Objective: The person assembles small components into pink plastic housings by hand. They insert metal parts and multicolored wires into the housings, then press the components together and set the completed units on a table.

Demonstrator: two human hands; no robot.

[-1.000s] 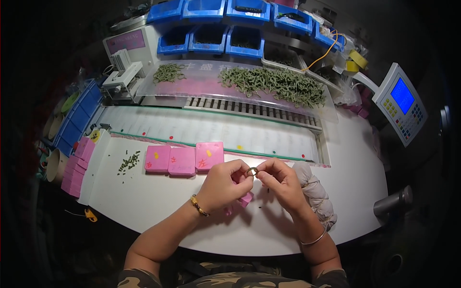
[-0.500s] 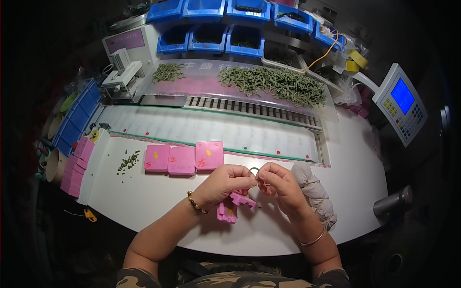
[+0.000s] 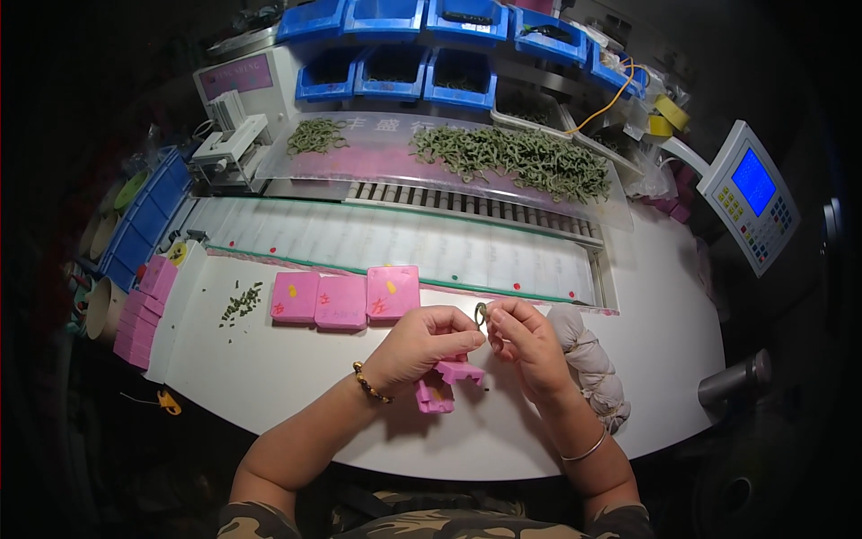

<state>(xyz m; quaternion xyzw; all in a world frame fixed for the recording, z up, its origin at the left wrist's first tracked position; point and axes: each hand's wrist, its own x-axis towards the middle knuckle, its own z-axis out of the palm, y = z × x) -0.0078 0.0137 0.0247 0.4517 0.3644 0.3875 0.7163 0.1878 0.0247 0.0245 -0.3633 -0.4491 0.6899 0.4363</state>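
Observation:
A thin green ring (image 3: pixel 480 314) stands at the fingertips of my right hand (image 3: pixel 532 349), which is closed in a pinch on it. Close beside it on the left, my left hand (image 3: pixel 422 346) has its thumb and forefinger pressed together, their tips near the ring. Under its curled fingers my left hand holds a pink mould (image 3: pixel 460 370) with notched edges. The mould's lower piece (image 3: pixel 435 397) hangs just below, showing a small yellow mark. How far the two pieces are joined is hidden by the left hand.
Three pink blocks (image 3: pixel 341 301) lie left of my hands, near small green bits (image 3: pixel 241 305). Bundled grey cloth (image 3: pixel 588 368) lies by my right forearm. Many green rings (image 3: pixel 516 162) cover a raised clear sheet. A lit conveyor (image 3: pixel 386 242), blue bins (image 3: pixel 386 72) and a control panel (image 3: pixel 750 193) surround the table.
The ring has turned from an arc between both hands to a narrower upright loop at my right fingertips. The pink mould has shifted slightly right and tilted with my left hand.

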